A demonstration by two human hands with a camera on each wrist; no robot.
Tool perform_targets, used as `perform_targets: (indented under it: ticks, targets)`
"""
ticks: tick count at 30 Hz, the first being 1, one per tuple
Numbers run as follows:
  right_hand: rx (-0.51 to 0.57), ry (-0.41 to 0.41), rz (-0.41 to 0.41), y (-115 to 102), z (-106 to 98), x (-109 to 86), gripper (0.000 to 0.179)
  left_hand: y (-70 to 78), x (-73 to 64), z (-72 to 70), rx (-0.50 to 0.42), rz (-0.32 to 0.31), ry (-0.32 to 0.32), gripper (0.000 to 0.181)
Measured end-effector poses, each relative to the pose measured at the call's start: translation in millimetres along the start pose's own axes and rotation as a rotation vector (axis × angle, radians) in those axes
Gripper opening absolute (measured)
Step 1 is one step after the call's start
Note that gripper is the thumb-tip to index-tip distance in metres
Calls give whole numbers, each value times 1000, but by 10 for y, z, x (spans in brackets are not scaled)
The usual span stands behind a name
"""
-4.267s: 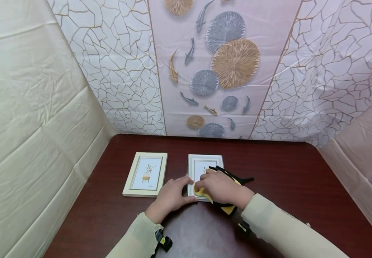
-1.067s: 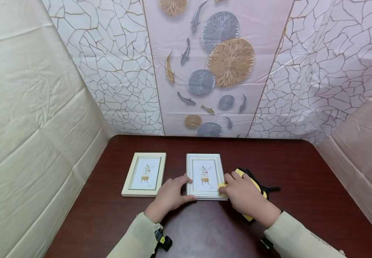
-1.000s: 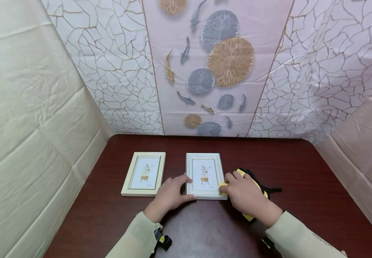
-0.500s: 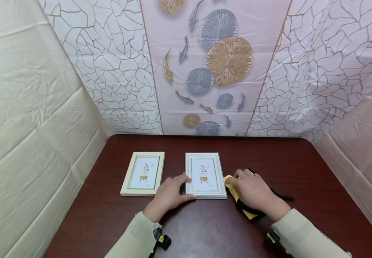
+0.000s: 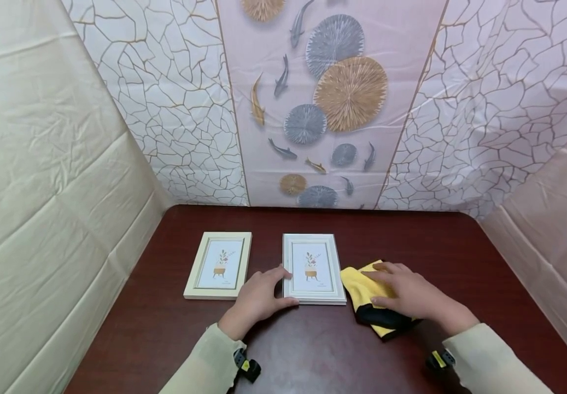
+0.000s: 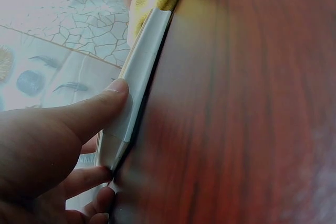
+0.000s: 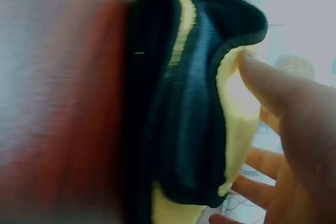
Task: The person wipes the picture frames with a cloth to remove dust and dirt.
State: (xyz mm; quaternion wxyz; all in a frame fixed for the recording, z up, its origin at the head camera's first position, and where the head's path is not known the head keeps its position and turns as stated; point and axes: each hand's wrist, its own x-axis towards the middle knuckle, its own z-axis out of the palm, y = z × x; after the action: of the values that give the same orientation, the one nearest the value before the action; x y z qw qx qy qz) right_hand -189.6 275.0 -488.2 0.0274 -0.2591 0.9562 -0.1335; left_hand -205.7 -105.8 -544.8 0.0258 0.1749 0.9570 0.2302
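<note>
A white picture frame (image 5: 335, 282) lies flat on the table, its plant print facing up. My left hand (image 5: 256, 302) grips its near left corner, thumb on the near edge and fingers on the left side; the left wrist view shows the thumb (image 6: 100, 106) against the frame's side (image 6: 144, 61). To the right of the frame lies a folded yellow cloth with black edging (image 5: 359, 287). My right hand (image 5: 411, 290) is over this cloth with its fingers spread loosely. In the right wrist view, the thumb (image 7: 273, 82) is at the cloth's edge (image 7: 239, 114).
A cream picture frame (image 5: 194, 279) with a similar plant print lies to the left, close by my left hand. Everything sits on a dark red-brown table (image 5: 303, 350). Patterned fabric (image 5: 283, 164) hangs behind the table, with pale fabric (image 5: 57, 219) at the sides.
My right hand, which held the cloth on the white frame, has moved right off it. The cloth now lies beside the frame and the fingers have loosened. My left hand stays at the corner.
</note>
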Motion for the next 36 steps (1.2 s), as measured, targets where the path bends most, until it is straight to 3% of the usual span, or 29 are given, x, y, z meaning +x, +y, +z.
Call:
perform_targets:
  ticks: [7, 14, 21, 28, 36]
  targets:
    - [-141, 25, -2, -118, 197, -142, 66, -1, -12, 2, -9, 3, -2, 63]
    - [-181, 15, 39, -334, 268, -292, 65, 3, -23, 10, -10, 7, 2, 62]
    - [-155, 12, 17, -554, 283, -413, 62, -1, -21, -1, -21, 8, 4, 62]
    - [-76, -50, -31, -721, 311, -480, 65, -7, -19, 3, -19, 0, -9, 62]
    - [-63, -110, -101, -1156, 388, -432, 71, -6, -14, 15, -13, 7, 3, 62]
